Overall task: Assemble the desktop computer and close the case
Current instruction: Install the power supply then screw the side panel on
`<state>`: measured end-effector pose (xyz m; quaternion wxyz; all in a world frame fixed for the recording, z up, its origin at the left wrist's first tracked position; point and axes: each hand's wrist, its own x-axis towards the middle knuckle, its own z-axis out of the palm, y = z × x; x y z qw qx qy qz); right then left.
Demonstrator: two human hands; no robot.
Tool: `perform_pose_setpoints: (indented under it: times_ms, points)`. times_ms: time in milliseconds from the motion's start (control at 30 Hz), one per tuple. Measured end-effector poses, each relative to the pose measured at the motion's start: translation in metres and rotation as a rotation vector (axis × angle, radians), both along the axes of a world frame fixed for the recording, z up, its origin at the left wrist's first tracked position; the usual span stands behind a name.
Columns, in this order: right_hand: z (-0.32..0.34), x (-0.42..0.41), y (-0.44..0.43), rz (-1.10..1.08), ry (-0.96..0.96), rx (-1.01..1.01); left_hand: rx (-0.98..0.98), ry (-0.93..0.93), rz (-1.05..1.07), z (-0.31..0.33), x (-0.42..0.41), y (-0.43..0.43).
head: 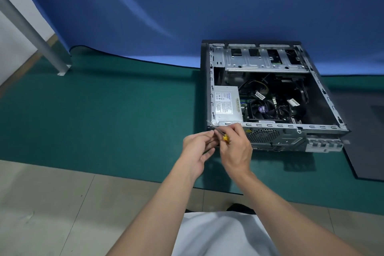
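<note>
An open desktop computer case (324,89) lies on its side on a green mat, its rear panel facing me. Inside sit a grey power supply (227,103), a CPU fan (262,109) and black cables. My right hand (235,147) grips a yellow-handled screwdriver (225,137); its thin shaft points up-left to the case's near left rear corner (214,123). My left hand (197,147) is right beside it, fingertips pinched around the shaft near the tip. Whether a screw is on the tip is hidden.
A dark flat side panel (365,141) lies on the mat to the right of the case. A blue backdrop (187,6) hangs behind. A grey metal leg (33,31) slants down at the far left. The green mat (104,120) ends at a tiled floor (62,203) near me.
</note>
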<state>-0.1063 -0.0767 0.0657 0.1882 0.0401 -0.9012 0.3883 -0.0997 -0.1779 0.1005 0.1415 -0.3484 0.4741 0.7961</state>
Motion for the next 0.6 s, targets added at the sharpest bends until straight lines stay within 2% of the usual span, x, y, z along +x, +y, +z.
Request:
perform_pose_setpoints:
  times_ms: [300, 600]
  points:
    - [-0.0069, -0.002, 0.0019, -0.039, 0.141, 0.125, -0.002, -0.017, 0.022, -0.0022, -0.0057, 0.0026]
    - [-0.0036, -0.0046, 0.0046, -0.013, 0.102, 0.08, 0.053, 0.014, 0.032, -0.0029, -0.0057, 0.0031]
